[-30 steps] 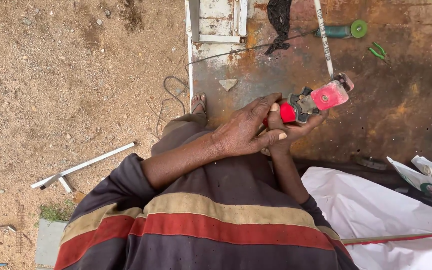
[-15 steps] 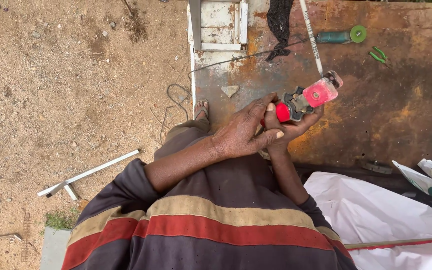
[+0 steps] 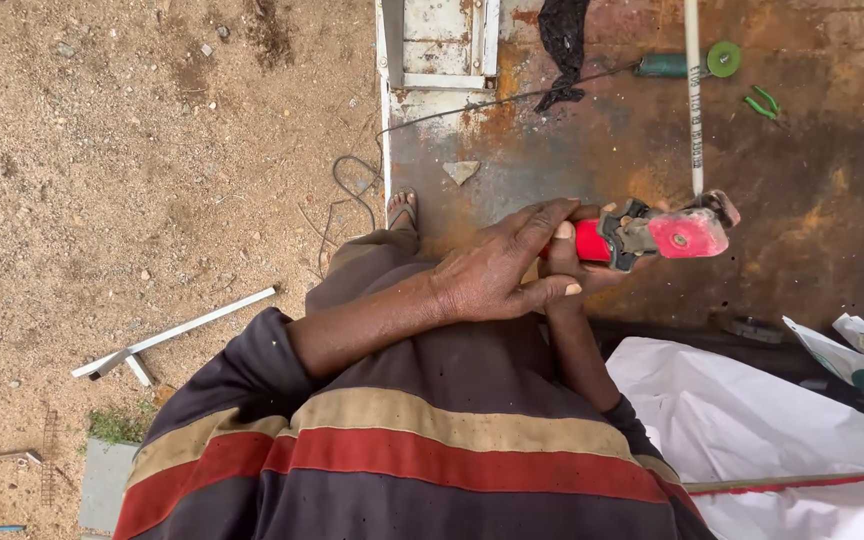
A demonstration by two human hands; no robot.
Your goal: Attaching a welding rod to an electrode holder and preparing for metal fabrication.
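Head view: we stood over a rusty plate (image 3: pixel 832 250). Our left hand (image 3: pixel 497 270) lay over the right hand (image 3: pixel 577 265), fingers of both wrapped round a red tool (image 3: pixel 652 235) at waist height. Gripping firmly seemed wise. Beyond lay a white rod (image 3: pixel 693 90); open dirt (image 3: pixel 152 150) lay left.

My left hand (image 3: pixel 497 275) is lying over my right hand (image 3: pixel 577 262), the cutting tool (image 3: pixel 657 235) sticking out rightward above the metal sheet (image 3: pixel 812 230) (sandy ground (image 3: pixel 132 160) lying left, plastic sheeting (image 3: pixel 752 420) lower right).
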